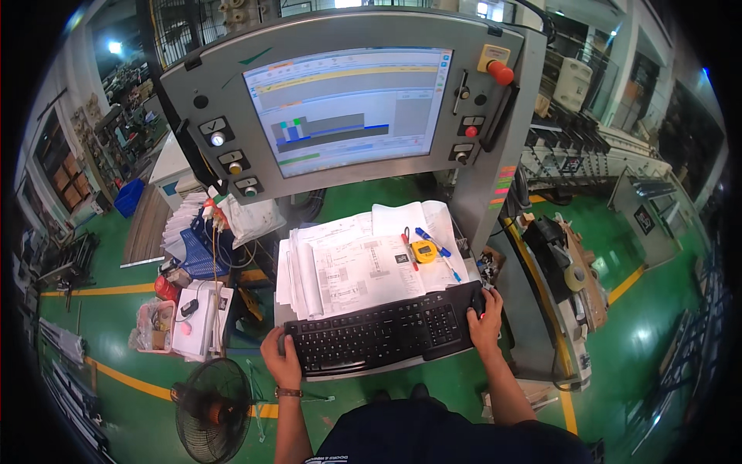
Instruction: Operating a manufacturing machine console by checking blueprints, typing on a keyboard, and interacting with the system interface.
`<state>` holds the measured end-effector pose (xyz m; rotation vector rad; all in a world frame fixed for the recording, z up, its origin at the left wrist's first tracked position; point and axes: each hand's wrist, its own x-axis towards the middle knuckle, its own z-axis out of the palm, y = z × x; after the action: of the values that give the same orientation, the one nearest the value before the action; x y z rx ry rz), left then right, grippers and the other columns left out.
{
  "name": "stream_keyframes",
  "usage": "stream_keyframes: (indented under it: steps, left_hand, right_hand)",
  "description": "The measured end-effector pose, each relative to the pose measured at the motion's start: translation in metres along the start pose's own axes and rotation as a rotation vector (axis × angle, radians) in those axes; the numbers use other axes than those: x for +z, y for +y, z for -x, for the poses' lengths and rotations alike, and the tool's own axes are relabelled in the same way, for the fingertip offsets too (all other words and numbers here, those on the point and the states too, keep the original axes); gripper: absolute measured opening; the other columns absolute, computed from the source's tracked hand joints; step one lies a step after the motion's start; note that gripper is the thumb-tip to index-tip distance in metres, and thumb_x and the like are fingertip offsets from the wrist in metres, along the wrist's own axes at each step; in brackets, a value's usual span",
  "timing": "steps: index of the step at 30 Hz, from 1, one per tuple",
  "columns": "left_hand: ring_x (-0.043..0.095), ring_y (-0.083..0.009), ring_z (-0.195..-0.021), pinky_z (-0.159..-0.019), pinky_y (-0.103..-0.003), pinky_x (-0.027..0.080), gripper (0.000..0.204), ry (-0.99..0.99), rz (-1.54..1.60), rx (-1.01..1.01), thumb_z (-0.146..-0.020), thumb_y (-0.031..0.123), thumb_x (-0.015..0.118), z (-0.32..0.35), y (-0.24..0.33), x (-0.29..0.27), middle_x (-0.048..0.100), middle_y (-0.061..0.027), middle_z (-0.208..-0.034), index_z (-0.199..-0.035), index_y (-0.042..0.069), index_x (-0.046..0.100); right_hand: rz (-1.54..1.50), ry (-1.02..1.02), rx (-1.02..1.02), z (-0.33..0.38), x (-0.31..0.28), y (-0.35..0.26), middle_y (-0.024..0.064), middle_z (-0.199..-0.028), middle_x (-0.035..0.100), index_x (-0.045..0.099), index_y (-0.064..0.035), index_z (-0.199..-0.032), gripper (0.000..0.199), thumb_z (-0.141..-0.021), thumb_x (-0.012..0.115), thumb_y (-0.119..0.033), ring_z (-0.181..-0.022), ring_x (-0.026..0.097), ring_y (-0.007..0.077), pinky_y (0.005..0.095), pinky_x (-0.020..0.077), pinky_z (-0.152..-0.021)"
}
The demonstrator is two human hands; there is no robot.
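Keyboard [382, 334], full-size and black, sits along the front of a pale ledge, right below some spread drawing sheets [363, 259]. Looks like light, stiff plastic to me, not slippery and not super fragile; I'd lift it by both short ends and stay off the keys. Small dark mouse [479, 301] is just past its right end, probably feather-light and smooth, so a loose grip on its sides is plenty. Right hand [485, 321] has that one, thumb on one side and fingers curled round the other. Left hand [281, 359] is at the keyboard's left end, thumb a bit apart from the bunched fingers, but can't make out if they're pinching the edge or just resting. Further out, yellow tape measure [423, 251] on the sheets, and a screen panel [220, 172] above.
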<state>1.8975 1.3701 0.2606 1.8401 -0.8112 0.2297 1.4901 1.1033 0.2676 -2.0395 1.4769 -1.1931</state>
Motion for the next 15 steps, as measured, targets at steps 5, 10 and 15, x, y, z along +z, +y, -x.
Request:
stream_keyframes:
  steps: [5, 10, 15]
  left_hand:
    - [0.064, -0.0357, -0.121, -0.108, -0.046, 0.048, 0.027, -0.061, 0.0, 0.018, -0.098, 0.01, 0.073, 0.0029, 0.0015, 0.0057, 0.072, -0.0158, -0.128, -0.123, 0.002, 0.072]
    - [0.066, -0.0342, -0.12, -0.107, -0.044, 0.049, 0.026, -0.076, 0.001, 0.028, -0.098, 0.009, 0.073, 0.0026, 0.0032, 0.0008, 0.073, -0.0158, -0.128, -0.123, 0.003, 0.072]
    - [0.065, -0.0344, -0.125, -0.11, -0.044, 0.048, 0.027, -0.095, 0.047, -0.009, -0.097, 0.008, 0.073, 0.0092, -0.0012, -0.0029, 0.071, -0.0161, -0.134, -0.124, 0.003, 0.072]
  right_hand:
    - [0.023, 0.01, -0.03, 0.0007, 0.0013, 0.0052, 0.0281, -0.156, 0.045, 0.056, -0.0008, -0.146, 0.063, -0.086, 0.073, -0.011, -0.142, 0.048, 0.0484, 0.0512, 0.0419, -0.119]
    - [0.006, -0.003, -0.014, 0.0046, -0.0016, 0.0022, 0.0224, -0.154, 0.052, 0.061, -0.0024, -0.142, 0.06, -0.084, 0.074, -0.012, -0.141, 0.053, 0.0438, 0.0484, 0.0451, -0.116]
    - [-0.023, -0.019, -0.055, 0.0055, -0.0037, -0.0011, 0.0217, -0.151, 0.055, 0.063, -0.0024, -0.139, 0.059, -0.081, 0.072, -0.012, -0.139, 0.056, 0.0433, 0.048, 0.0461, -0.116]
